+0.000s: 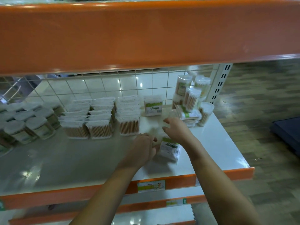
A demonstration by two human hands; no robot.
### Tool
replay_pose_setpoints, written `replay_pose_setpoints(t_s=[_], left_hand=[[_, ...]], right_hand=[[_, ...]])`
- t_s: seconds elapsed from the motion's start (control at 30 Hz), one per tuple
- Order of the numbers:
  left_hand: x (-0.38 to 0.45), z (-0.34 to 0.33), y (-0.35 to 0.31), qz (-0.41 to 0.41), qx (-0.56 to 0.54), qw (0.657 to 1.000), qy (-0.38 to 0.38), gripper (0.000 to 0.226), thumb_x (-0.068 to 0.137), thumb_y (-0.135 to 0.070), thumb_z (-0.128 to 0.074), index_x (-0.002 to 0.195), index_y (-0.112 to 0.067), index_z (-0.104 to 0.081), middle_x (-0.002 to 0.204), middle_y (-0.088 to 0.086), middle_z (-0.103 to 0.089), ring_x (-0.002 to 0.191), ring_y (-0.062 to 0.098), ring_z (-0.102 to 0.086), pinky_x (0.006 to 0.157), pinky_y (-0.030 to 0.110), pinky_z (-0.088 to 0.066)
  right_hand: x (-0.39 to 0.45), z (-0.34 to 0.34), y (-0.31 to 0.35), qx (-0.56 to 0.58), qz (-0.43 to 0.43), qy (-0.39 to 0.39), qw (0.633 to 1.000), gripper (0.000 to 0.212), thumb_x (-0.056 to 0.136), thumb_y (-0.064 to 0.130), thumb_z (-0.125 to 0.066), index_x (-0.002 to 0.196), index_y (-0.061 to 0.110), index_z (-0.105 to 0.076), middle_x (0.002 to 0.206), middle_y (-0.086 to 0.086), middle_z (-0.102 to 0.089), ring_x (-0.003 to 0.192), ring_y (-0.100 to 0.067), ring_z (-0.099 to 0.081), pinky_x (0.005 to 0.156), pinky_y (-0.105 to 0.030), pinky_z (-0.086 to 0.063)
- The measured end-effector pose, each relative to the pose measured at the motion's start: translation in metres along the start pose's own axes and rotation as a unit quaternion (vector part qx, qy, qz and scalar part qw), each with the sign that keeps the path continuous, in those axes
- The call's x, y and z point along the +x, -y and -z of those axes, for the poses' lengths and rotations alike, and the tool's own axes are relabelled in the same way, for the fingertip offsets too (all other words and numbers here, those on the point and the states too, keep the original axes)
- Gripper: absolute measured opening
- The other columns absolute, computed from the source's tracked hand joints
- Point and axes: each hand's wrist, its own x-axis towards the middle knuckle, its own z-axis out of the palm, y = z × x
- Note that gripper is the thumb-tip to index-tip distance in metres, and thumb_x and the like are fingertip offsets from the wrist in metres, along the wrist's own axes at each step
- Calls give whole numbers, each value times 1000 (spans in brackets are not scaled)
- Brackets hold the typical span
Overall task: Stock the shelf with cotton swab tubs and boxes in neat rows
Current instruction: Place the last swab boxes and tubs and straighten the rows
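White shelf (211,143) holds rows of tubs (32,125) and boxes (100,120). Left hand (142,148) grips a swab box (169,148) near the front; right hand (176,129) hovers over it, fingers loosely spread, grasp blurred.

Your left hand (142,147) and right hand (176,129) are bare; both forearms show uncovered, with no sleeves in view.

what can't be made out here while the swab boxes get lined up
Head view only:
- Print on the green-labelled clear swab box: motion blur.
- Left hand fingertips: behind that box.
- Right hand: smeared, unclear whether it holds anything.
- Round white-lidded tubs: cut off by the left edge.
- Orange upper shelf: hides the back.
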Motion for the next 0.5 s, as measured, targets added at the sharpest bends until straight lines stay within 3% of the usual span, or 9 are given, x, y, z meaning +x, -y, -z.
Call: replay_pose_setpoints(t_s=[0.27,0.5], left_hand=[[-10,-7,-4,41,-55,998,-18,27,91,-36,-55,92,-15,-71,89,2,-64,88,17,-56,76,31,-47],[-13,-8,-13,67,-74,995,-25,26,90,-32,-58,92,-9,-70,91,6,-62,90,20,-55,77,31,-45]], right_hand=[[-44,9,-39,-26,-95,18,995,41,97,31,-47,126,3,-49,127,-15,-53,115,-28,-50,90,-34,-41],[-53,-5,-35,96,-106,1,990,31,95,29,-51,115,6,-51,115,-13,-55,99,-28,-55,74,-29,-40]])
